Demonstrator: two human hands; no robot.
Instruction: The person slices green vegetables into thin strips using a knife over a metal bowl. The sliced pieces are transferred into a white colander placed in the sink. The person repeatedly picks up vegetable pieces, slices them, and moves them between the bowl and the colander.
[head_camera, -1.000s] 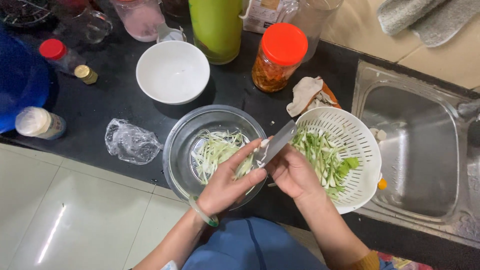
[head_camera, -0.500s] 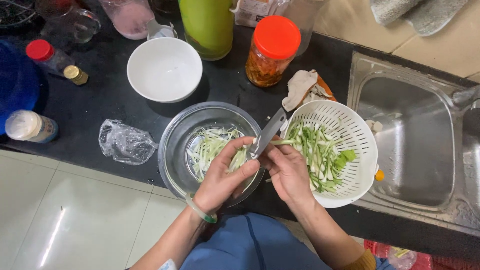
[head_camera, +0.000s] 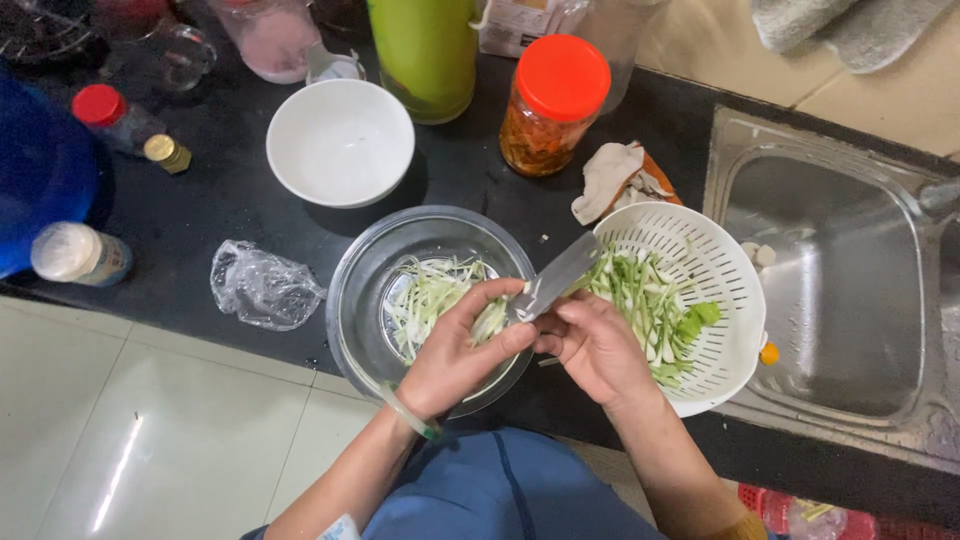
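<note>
change: knife (head_camera: 555, 283) blade lowered, nearer flat | hands: shifted slightly over glass bowl (head_camera: 365, 300)

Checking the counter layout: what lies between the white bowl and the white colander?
In the head view, the glass bowl's far rim reaches partway into it; otherwise bare black counter separates the white bowl from the white colander.

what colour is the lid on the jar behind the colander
Orange-red; the jar lid shows best in the head view, behind the white colander.
</note>
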